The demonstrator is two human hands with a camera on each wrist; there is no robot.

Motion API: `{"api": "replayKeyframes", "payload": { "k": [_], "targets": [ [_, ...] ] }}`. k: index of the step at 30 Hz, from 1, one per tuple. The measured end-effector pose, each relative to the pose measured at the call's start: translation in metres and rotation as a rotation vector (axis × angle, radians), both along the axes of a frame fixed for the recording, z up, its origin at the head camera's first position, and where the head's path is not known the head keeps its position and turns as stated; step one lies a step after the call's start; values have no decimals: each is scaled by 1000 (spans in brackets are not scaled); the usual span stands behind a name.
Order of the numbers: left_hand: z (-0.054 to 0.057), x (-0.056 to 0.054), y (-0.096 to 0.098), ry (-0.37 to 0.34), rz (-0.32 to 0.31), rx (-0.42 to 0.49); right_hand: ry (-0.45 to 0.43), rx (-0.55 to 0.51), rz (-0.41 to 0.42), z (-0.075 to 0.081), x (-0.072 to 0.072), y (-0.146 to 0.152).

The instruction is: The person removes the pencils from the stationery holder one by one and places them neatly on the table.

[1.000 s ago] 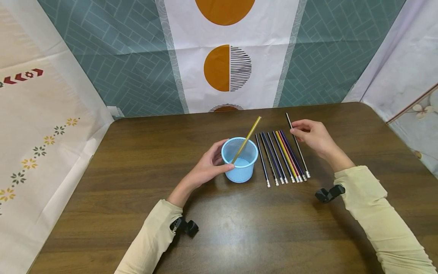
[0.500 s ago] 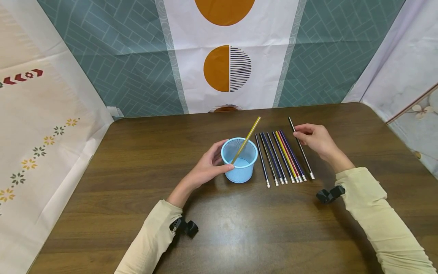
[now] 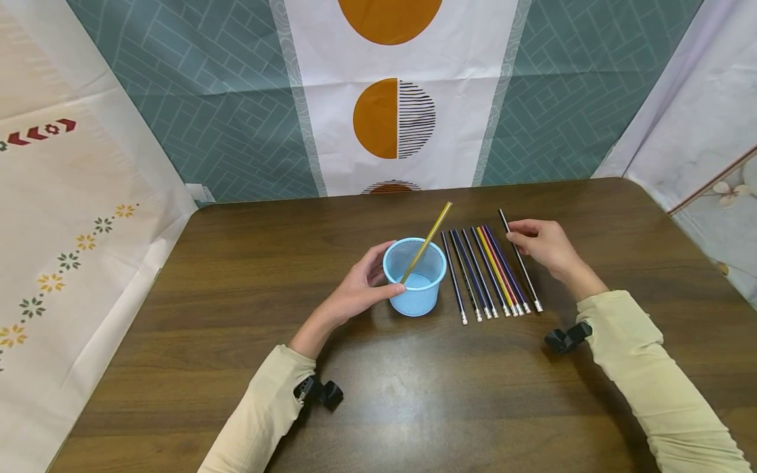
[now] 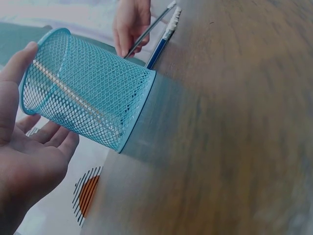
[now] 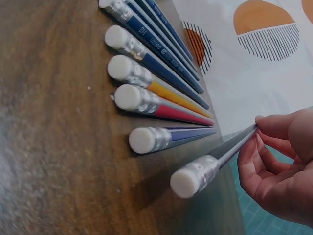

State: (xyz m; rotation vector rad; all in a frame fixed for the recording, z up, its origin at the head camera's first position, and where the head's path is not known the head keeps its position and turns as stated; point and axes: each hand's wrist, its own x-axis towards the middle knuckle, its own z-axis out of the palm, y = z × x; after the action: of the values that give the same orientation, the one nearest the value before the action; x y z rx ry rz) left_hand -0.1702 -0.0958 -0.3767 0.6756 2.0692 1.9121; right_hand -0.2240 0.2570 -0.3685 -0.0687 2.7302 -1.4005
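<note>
My left hand (image 3: 361, 287) holds a light blue mesh pencil cup (image 3: 415, 303), thumb at the rim and fingers round the far side. A yellow pencil (image 3: 436, 228) leans inside the cup, sticking out past the rim. To the right, my right hand (image 3: 547, 246) pinches a dark pencil (image 3: 526, 276) between thumb and fingertips near its far end. Its white eraser (image 5: 186, 182) points toward the camera in the right wrist view. Beside it lies a row of several pencils (image 3: 491, 269), dark blue, black, yellow and red, eraser ends toward me.
All of this is on a brown wooden table (image 3: 378, 394). A patterned cloth (image 3: 236, 98) hangs behind the table's far edge, with light cloths at both sides. Each sleeve carries a small black wrist camera (image 3: 568, 337).
My right hand has lowered the dark pencil slightly toward me, its eraser end shifting a little right, away from the row. My left hand and the cup have stayed put.
</note>
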Motion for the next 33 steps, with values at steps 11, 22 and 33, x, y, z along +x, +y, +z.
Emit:
{"api": "replayKeyframes", "payload": {
  "k": [11, 22, 33],
  "targets": [
    [-1, 0, 1, 3, -3, -4, -49, -29, -13, -11, -4, 8],
    [1, 1, 0, 3, -4, -1, -123, 11, 7, -15, -6, 5],
    [0, 0, -1, 10, -4, 0, -94, 78, 14, -15, -5, 0]
  ]
}}
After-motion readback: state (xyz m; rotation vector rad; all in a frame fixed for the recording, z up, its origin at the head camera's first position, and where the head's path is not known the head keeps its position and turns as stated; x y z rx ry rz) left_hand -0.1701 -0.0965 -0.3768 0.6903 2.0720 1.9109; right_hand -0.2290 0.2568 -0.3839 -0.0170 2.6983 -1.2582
